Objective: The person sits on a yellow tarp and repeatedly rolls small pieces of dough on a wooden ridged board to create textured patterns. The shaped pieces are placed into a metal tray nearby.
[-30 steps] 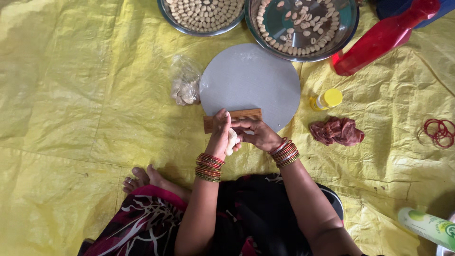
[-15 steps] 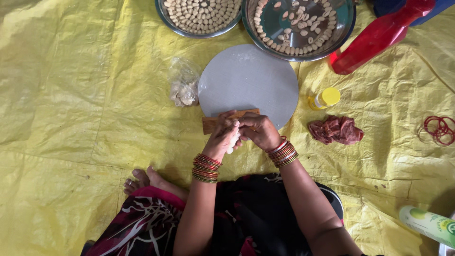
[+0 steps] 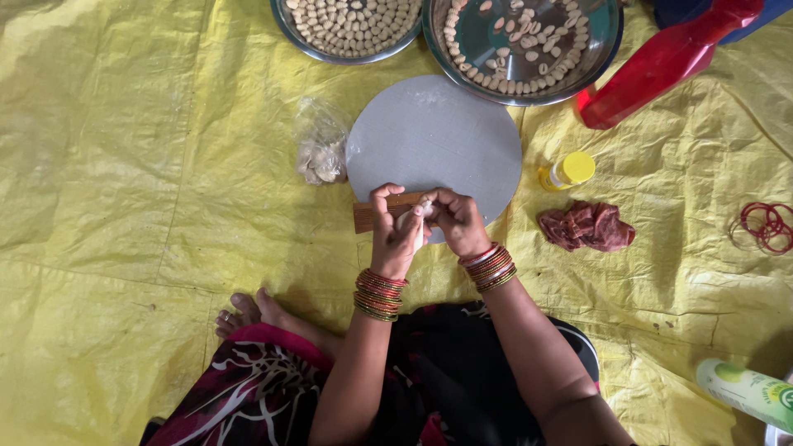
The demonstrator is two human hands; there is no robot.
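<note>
While a pale dough lump [image 3: 410,221] is pinched between left hand [image 3: 395,235] and right hand [image 3: 456,221] at frame centre, shaping is judged underway; steady fingertip pressure is called for.

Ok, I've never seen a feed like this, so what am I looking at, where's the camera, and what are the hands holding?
There is no machine here. One camera sits on a person's head and looks straight down at their own two bare hands. The person sits on a yellow plastic sheet. The left hand and right hand meet over a small pale lump of dough, pinching it together, above a brown ridged wooden piece at the edge of a round grey board. Beyond the board are two metal trays of small shaped pieces. Nearby lie a plastic bag of dough, a yellow-capped bottle, a crumpled red cloth, a red bottle and red rubber bands.
</note>
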